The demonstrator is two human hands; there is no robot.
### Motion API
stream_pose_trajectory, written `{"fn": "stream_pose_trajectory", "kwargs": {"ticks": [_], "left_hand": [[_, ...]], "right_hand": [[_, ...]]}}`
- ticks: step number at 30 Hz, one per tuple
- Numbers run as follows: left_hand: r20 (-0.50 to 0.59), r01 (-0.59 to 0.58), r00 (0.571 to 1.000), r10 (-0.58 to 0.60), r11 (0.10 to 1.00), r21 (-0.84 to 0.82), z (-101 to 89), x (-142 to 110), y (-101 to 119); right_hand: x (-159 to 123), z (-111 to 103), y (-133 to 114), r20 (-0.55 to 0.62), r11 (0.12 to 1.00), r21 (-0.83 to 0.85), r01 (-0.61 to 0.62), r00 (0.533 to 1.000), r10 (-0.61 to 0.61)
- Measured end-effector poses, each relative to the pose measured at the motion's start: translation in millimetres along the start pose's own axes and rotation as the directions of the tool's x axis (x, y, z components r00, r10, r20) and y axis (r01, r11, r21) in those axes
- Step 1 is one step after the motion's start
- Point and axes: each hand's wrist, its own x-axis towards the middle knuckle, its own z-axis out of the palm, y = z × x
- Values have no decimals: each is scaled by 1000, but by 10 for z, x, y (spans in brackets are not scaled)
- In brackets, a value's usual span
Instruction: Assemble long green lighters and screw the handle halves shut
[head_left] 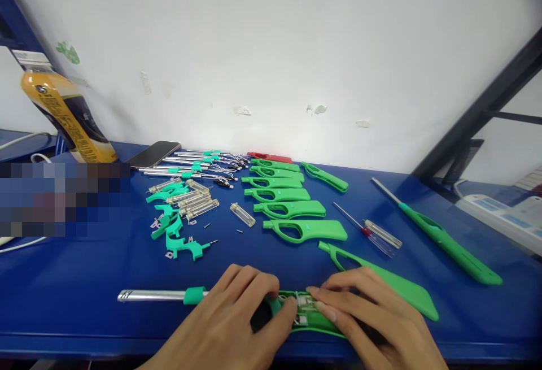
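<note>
An opened green lighter half-shell (pixel 324 320) lies near the table's front edge, inner parts showing. A silver metal tube (pixel 156 295) with a teal collar extends to its left. My left hand (pixel 237 316) is closed on the shell, its thumb against the inner parts. The fingers of my right hand (pixel 376 313) are closed on a transparent fuel tank (pixel 307 303) seated in the shell. Partly behind my right hand lies a green shell half (pixel 398 285). My palms hide part of the shell.
Several green lighter shells (pixel 311 230) lie in a column, a red one (pixel 271 157) at the back. Metal tubes (pixel 171 173), teal triggers (pixel 173 226) and fuel tanks (pixel 199 207) lie left. A screwdriver (pixel 376 241) and complete lighter (pixel 451 246) lie right. A bottle (pixel 70 116) stands beside a phone (pixel 156 154).
</note>
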Motion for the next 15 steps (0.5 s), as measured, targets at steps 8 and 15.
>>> {"fn": "stream_pose_trajectory", "kwargs": {"ticks": [8,15], "left_hand": [[-34,-18,999,17,1000,-19,-11,-35,-3],[-55,4,998,-5,1000,-15,-12,-1,8]], "right_hand": [[-20,-5,-15,7,1000,-22,-12,1000,12],[-3,-11,-24,17,999,-41,-9,1000,10]]}}
